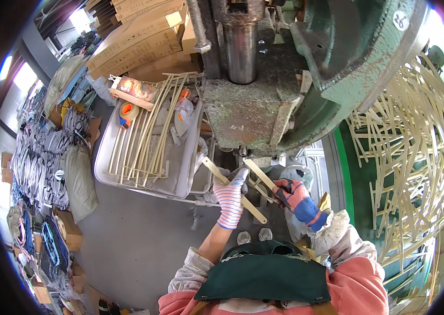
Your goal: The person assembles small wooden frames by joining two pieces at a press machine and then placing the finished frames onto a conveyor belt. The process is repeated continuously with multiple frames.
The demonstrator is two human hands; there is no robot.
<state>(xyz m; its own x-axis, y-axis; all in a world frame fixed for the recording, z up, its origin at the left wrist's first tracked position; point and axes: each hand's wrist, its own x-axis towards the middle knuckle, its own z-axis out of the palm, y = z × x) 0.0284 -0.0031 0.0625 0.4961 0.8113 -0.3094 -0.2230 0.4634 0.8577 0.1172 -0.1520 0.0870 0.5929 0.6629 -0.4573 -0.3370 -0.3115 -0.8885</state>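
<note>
My left hand [228, 198], in a striped white glove, is closed around the middle of a cream flat metal strip [254, 210] that slants down to the right. A small hole shows near its end. My right hand [294, 195], in a red and blue glove, grips another cream strip [259, 174]. That strip's far tip reaches under the head of a green press [253, 115]. Between the hands runs a thinner cream piece, partly hidden; I cannot tell which hand it belongs to.
A white-rimmed cart [107, 152] at left carries cream rods [145, 136], a tape roll [129, 111] and a plastic bottle [184, 113]. Cardboard boxes [138, 39] are stacked behind. On the right lies a large heap of cream strips [411, 136]. Bundled sacks [80, 181] line the far left.
</note>
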